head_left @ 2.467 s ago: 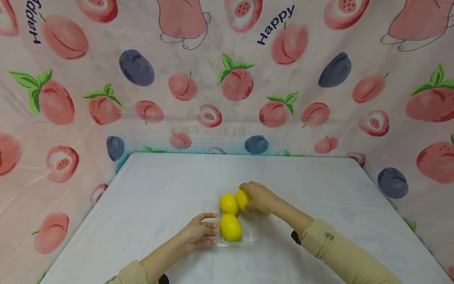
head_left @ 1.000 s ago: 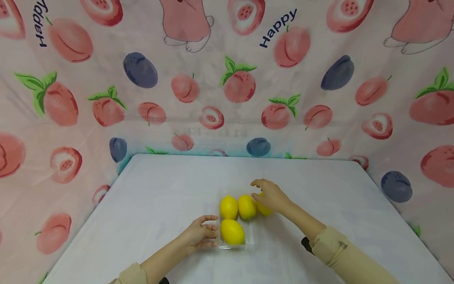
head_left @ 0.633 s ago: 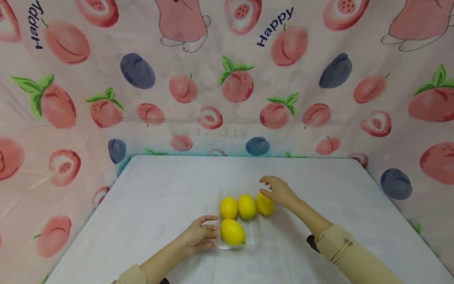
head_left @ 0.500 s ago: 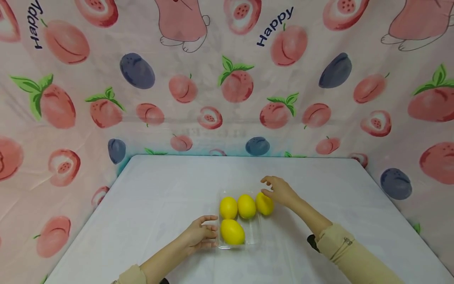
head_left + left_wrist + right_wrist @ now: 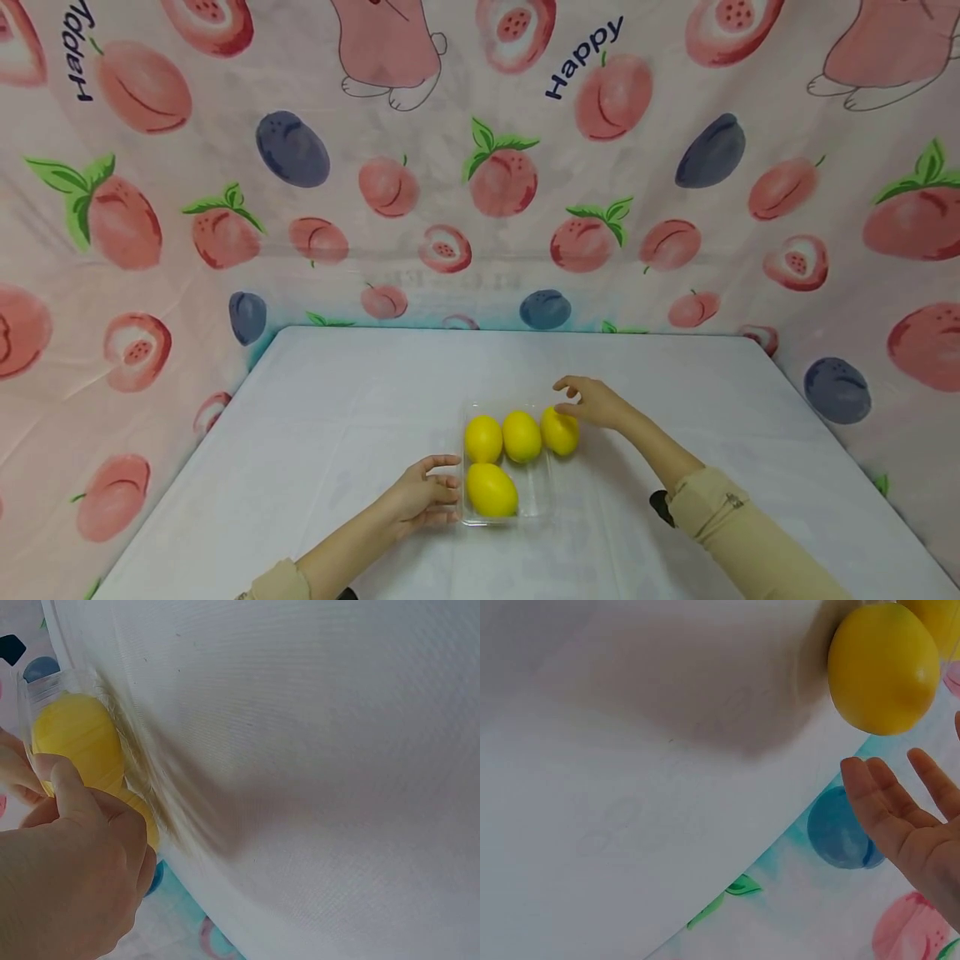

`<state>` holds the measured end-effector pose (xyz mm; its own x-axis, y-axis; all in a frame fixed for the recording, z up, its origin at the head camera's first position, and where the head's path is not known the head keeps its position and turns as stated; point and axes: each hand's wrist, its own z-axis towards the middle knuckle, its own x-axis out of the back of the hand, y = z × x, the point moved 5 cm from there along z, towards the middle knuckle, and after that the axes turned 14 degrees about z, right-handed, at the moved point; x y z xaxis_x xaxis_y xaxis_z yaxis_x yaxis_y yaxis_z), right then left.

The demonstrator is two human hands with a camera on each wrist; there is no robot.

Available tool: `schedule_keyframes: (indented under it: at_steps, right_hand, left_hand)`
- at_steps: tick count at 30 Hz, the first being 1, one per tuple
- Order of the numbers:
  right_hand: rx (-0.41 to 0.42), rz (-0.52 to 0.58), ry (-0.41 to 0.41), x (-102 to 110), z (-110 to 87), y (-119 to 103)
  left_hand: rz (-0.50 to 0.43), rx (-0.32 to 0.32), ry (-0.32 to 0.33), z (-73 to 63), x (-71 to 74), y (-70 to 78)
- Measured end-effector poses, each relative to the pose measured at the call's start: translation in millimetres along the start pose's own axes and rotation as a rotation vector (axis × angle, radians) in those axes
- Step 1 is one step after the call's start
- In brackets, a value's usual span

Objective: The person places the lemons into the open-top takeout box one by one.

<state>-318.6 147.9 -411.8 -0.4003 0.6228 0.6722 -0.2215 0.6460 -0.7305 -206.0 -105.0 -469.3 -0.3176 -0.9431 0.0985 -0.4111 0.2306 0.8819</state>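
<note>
Three yellow lemons sit in a clear plastic box [image 5: 534, 504]: a back-left lemon [image 5: 483, 439], a back-right lemon [image 5: 522, 437] and a front lemon [image 5: 492, 490] lying tilted. Another lemon [image 5: 560, 431] stands on the table just right of the box. My left hand [image 5: 422, 497] rests its spread fingers along the box's left wall. In the left wrist view the left hand [image 5: 90, 855] covers part of the box. My right hand [image 5: 596, 404] hovers over the outside lemon, fingers loosely bent and holding nothing. From the right wrist view, the fingers [image 5: 881, 810] are apart from that lemon [image 5: 885, 669].
A white table [image 5: 360, 375] carries the box near its middle. Behind it and at both sides hangs a pink cloth [image 5: 442, 133] printed with fruit. Beige sleeves [image 5: 738, 533] and dark wrist bands [image 5: 662, 507] are on the arms.
My right hand has let go of the back-right lemon inside the box and moved right, to above the outside lemon. The front lemon has turned slightly. My left hand keeps its place.
</note>
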Motion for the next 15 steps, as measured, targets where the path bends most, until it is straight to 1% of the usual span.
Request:
schedule_keyframes:
  at_steps: [4, 6, 15]
  right_hand:
    - [-0.020, 0.009, -0.019, 0.6, -0.7, -0.1]
    - [-0.042, 0.021, -0.019, 0.9, -0.8, 1.0]
    - [-0.143, 0.127, -0.039, -0.2, 0.2, 7.6]
  left_hand:
    - [0.001, 0.003, 0.006, 0.0, -0.3, -0.8]
    - [-0.002, 0.003, 0.008, -0.3, -0.7, -0.7]
    - [-0.009, 0.003, 0.013, -1.7, -1.2, 1.5]
